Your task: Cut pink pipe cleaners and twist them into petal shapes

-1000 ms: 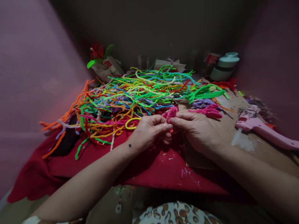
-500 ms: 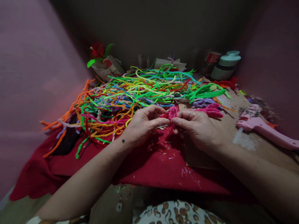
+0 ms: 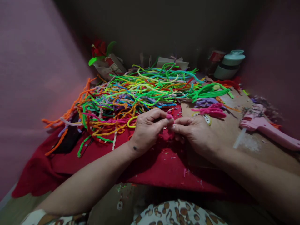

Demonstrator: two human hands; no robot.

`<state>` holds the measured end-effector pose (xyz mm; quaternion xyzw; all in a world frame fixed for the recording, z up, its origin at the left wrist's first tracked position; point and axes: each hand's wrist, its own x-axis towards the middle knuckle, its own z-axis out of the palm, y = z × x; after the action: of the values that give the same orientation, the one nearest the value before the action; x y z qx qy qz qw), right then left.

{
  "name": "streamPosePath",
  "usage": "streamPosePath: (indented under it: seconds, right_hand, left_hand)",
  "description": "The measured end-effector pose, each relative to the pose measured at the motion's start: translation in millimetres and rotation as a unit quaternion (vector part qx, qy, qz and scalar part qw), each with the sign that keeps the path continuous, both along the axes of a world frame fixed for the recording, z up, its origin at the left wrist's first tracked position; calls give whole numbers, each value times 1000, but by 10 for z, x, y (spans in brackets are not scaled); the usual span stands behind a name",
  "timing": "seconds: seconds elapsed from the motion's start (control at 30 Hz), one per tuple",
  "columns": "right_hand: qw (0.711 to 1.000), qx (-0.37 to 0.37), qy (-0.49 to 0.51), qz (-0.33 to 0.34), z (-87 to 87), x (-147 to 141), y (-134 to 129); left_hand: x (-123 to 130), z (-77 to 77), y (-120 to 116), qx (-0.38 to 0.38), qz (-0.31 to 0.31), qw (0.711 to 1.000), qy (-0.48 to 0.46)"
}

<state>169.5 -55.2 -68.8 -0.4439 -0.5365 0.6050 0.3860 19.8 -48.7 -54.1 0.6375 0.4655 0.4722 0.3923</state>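
A short pink pipe cleaner [image 3: 169, 116] is pinched between my two hands over the red cloth, mostly hidden by the fingers. My left hand [image 3: 148, 129] is closed on its upper end with thumb and forefinger. My right hand [image 3: 195, 129] pinches the piece just to the right, its fingertips almost touching the left ones. Just behind my right hand lie a bundle of pink pipe cleaner pieces [image 3: 212, 110] and a yellow round item with dark spots [image 3: 206, 118]. Beside my left hand shows a yellow loop [image 3: 131, 122], perhaps a scissors handle.
A large heap of coloured pipe cleaners [image 3: 140, 89] spreads behind my hands. A pink glue gun [image 3: 264, 125] lies on the brown board [image 3: 222, 140] at right. A lidded bottle [image 3: 229, 65] stands at the back right. Scraps litter the red cloth [image 3: 150, 172].
The pink piece stood upright between my fingertips; now it is lower and more covered by my fingers. My left hand has turned slightly and come closer to the right one.
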Motion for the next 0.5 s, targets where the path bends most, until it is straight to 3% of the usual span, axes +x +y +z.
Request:
streamPosePath:
  seconds: [0.1, 0.27, 0.4, 0.5]
  right_hand:
    - [1000, -8, -4, -5, -6, -1, -1]
    - [1000, -1, -1, -3, 41, -9, -6]
    - [999, -14, 36, -17, 53, -20, -13]
    - [998, -12, 57, -14, 35, -22, -16]
  left_hand:
    - [3, 13, -6, 71, 7, 997, 44]
    - [-21, 78, 20, -84, -64, 994, -1]
    - [-35, 86, 32, -156, -68, 983, -75]
    - [-44, 81, 33, -196, -66, 976, -73]
